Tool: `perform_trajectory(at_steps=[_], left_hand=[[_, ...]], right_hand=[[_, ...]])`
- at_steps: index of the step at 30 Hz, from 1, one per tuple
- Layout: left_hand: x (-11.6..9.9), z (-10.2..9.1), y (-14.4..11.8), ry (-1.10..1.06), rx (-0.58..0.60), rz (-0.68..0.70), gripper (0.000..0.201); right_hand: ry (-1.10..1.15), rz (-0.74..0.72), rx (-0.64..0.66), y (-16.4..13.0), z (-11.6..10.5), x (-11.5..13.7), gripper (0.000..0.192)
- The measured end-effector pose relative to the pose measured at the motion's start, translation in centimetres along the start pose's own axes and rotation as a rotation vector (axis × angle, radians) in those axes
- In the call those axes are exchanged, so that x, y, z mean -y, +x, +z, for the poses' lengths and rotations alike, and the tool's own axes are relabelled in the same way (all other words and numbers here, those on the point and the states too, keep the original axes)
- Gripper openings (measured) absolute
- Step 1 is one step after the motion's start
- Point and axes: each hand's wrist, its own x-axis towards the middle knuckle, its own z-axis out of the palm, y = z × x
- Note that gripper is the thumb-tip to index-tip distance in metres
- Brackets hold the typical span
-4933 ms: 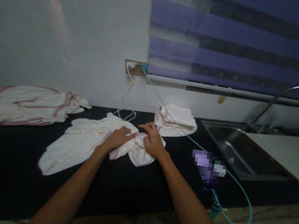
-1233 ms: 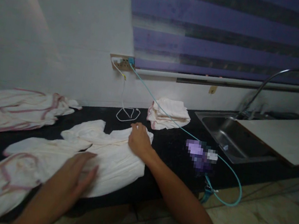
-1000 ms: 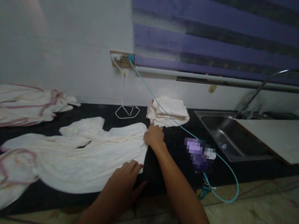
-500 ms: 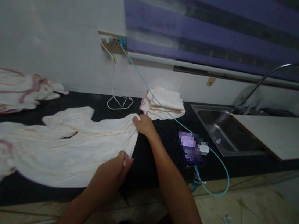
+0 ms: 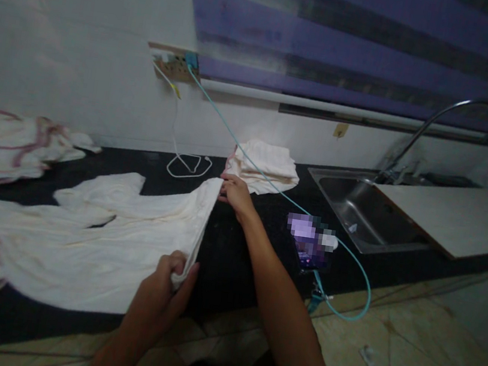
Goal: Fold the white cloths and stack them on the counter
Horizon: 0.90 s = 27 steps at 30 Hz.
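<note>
Both my hands, left hand (image 5: 166, 278) and right hand (image 5: 233, 189), pinch the right edge of a cream, stained, wrinkly cloth garment (image 5: 95, 235) on the black worktop (image 5: 239, 249); its left end runs out of frame.

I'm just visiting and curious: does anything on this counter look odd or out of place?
Yes. A phone lies at the front edge of the black counter, its teal cable looping off the edge, close to the sink. The cream garment that the left hand and right hand hold looks faintly stained.
</note>
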Motion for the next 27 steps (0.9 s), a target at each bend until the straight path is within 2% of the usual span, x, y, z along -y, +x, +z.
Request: perform_trajectory(at_steps=[3,6,9,11,13,16,20,22,27], left_hand=[[-0.4,-0.5,-0.1,-0.083,-0.189,0.077,0.024],[-1.1,-0.9,-0.3,-0.063,-0.274,0.115,0.023],[-1.1,-0.8,-0.4,-0.052,-0.237,0.189,0.017],[-0.9,-0.5,-0.4,-0.057,-0.147,0.232,0.012],[-0.7,-0.3,-0.3,-0.038,-0.047,0.216,0.01],[-0.7,0.0,-0.2,0.007,0.072,0.17,0.016],[-0.8,-0.1,-0.3,0.003,0.181,0.206,0.019],[-1.0,-0.2,-0.5,-0.014,0.176,0.196,0.019],[-1.6,-0.7,-0.7,-0.064,0.08,0.083,0.022]], right_hand=[[-0.336,-0.163,-0.019,-0.4,0.2,-0.6,0.039],[-0.672,-0.267,-0.039,-0.9,0.3,-1.0,0.019],[-0.833,-0.248,-0.104,-1.5,-0.1,-0.9,0.017],[-0.886,-0.155,-0.136,-1.9,-0.5,-0.4,0.024],[-0.922,-0.048,-0.136,-2.2,-1.0,0.0,0.031],[-0.946,0.017,-0.112,-2.3,-1.6,0.3,0.037],[-0.853,-0.016,-0.093,-1.3,-2.2,-0.2,0.042],[-0.71,0.007,-0.069,-0.7,-2.3,-0.7,0.041],[-0.41,0.11,-0.06,-0.3,-2.4,-0.8,0.036]])
